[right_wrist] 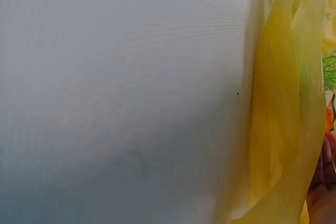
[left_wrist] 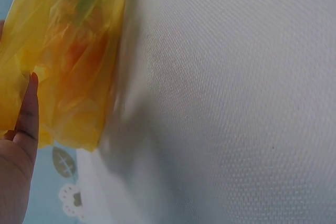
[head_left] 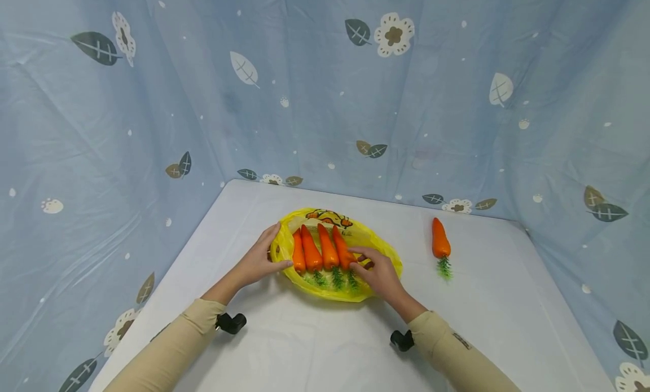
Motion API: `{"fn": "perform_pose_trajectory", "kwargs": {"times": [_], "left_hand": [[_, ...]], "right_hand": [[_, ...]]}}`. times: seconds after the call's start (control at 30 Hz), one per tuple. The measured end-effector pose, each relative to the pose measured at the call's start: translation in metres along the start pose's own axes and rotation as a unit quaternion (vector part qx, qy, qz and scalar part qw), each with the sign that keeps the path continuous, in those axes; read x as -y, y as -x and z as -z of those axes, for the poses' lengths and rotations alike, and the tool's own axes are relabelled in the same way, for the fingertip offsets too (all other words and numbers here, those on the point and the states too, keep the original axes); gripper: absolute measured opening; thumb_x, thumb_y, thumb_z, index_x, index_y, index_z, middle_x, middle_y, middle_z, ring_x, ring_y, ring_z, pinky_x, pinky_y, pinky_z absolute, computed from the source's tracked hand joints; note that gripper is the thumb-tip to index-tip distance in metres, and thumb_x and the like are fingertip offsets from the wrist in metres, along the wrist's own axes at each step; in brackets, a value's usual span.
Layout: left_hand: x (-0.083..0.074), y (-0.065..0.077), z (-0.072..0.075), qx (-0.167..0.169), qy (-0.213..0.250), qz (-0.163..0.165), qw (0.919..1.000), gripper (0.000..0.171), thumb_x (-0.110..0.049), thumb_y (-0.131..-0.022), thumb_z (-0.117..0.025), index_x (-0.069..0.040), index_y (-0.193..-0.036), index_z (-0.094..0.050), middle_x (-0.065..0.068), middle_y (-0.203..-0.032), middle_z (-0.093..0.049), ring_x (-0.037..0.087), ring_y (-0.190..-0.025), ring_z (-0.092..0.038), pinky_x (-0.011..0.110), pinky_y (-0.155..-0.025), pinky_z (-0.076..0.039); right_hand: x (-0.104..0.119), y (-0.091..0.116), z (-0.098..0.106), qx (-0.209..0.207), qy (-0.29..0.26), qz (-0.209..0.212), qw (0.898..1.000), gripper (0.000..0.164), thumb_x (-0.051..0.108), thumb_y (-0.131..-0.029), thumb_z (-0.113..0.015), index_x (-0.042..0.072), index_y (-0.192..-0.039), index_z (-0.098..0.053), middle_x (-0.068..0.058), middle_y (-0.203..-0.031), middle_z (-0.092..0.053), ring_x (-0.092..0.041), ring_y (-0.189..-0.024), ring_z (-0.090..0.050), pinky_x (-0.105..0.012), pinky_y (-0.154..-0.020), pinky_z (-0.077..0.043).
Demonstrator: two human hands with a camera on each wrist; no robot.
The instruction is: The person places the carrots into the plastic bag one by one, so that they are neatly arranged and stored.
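Observation:
A yellow plastic bag [head_left: 325,295] lies spread wide on the white table, its mouth facing up. Four orange toy carrots sit side by side in it, green tops toward me, the leftmost carrot [head_left: 298,254] partly behind the bag's edge. My left hand [head_left: 259,259] grips the bag's left rim, thumb on the near side; the left wrist view shows that thumb [left_wrist: 30,108] against the yellow plastic. Reaching over the right rim, my right hand [head_left: 380,274] pinches the rightmost carrot [head_left: 342,250] near its thick end. In the right wrist view, the bag's side [right_wrist: 278,114] hides most of that hand.
Another carrot [head_left: 440,239] lies alone on the table [head_left: 487,302], right of the bag, its green top toward me. A blue curtain [head_left: 325,110] with leaf and flower prints hangs behind and along both sides.

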State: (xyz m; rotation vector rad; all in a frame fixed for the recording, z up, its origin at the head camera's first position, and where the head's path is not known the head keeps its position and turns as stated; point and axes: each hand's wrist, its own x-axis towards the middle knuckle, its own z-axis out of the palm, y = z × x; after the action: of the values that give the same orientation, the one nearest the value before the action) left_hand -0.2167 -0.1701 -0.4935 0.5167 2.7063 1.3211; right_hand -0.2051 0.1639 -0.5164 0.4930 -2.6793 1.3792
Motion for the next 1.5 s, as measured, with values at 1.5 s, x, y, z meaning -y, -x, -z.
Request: {"fn": "perform_pose_trajectory", "kwargs": {"times": [1.5], "left_hand": [[0.002,-0.003,0.0,0.004,0.002,0.004,1.0,0.104,-0.029,-0.088,-0.08,-0.001,-0.163,-0.014,0.02,-0.167,-0.014,0.042,-0.152,-0.02,0.058,-0.12,-0.021]], "right_hand": [[-0.031,0.023,0.069,-0.085,0.043,-0.038,0.995,0.036,0.019,-0.096,-0.073,0.022,-0.132,-0.068,-0.003,-0.113,-0.068,-0.018,-0.093,-0.062,-0.017,-0.078,-0.053]]}}
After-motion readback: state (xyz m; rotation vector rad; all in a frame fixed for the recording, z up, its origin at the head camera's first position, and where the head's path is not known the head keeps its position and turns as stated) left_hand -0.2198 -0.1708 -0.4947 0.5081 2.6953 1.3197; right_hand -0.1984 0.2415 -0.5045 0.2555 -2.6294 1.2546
